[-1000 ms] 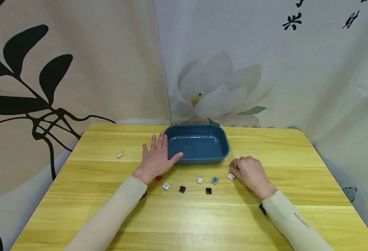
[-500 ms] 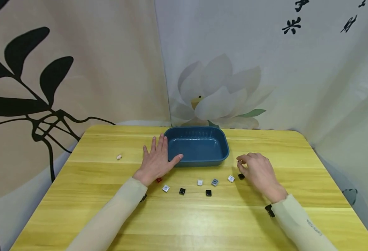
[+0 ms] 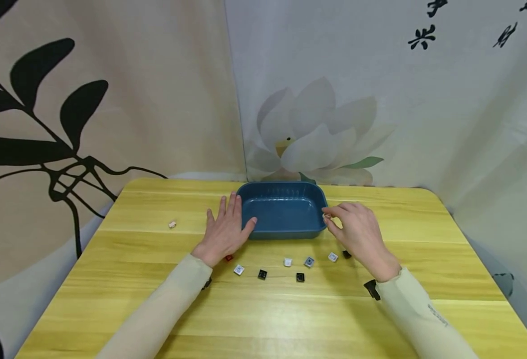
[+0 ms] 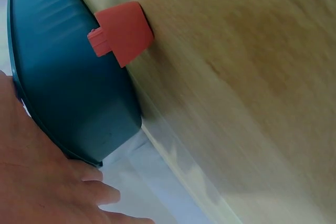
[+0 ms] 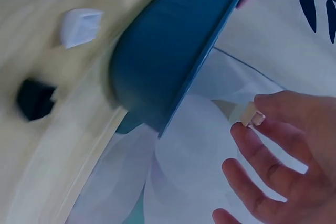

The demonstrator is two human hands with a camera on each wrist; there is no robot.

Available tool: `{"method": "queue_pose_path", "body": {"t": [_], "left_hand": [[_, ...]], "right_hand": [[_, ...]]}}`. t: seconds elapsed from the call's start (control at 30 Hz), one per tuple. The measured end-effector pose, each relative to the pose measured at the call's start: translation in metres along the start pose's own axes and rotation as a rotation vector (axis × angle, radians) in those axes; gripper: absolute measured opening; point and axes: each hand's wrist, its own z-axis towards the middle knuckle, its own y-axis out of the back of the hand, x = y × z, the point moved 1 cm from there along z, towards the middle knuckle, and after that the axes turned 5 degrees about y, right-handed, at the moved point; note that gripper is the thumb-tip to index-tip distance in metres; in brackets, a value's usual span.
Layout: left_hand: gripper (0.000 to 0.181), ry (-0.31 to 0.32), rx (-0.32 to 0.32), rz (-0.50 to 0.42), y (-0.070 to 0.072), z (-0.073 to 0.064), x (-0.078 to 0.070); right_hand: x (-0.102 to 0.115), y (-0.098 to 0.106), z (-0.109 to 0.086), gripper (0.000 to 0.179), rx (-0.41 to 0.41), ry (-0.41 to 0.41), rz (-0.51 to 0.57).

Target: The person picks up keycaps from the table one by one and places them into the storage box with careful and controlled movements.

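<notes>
My right hand (image 3: 358,234) is at the right rim of a dark blue plastic bin (image 3: 286,214). Its thumb and forefinger pinch a small beige plastic piece (image 5: 248,115), seen closely in the right wrist view. The left hand (image 3: 223,232) lies against the bin's left side with its fingers spread. Near the left wrist lies a red keycap-like piece (image 4: 125,32), partly hidden by the hand in the head view. Below the right hand are a black piece (image 3: 347,254) and a white piece (image 3: 333,257).
In front of the bin, several small pieces lie scattered on the wooden table (image 3: 263,319), among them a grey one (image 3: 309,262) and a black one (image 3: 300,277). A pale piece (image 3: 172,225) sits alone at the far left. A printed curtain (image 3: 155,99) hangs behind the table.
The right hand has lifted the beige piece off the table and moved it leftward and away to the bin's right rim, uncovering a black piece. The left hand stays at the bin.
</notes>
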Motion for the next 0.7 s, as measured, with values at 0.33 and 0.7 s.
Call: {"method": "queue_pose_path", "body": {"t": [0.33,0.7], "left_hand": [[0.083,0.003,-0.004,0.012,-0.002,-0.001,-0.002],[0.083,0.003,0.012,0.025,0.000,0.000,-0.002]], "right_hand": [[0.010,-0.020,0.029,0.020,0.075,0.042,0.008],[0.010,-0.052,0.052,0.018,0.230,0.023,0.021]]}}
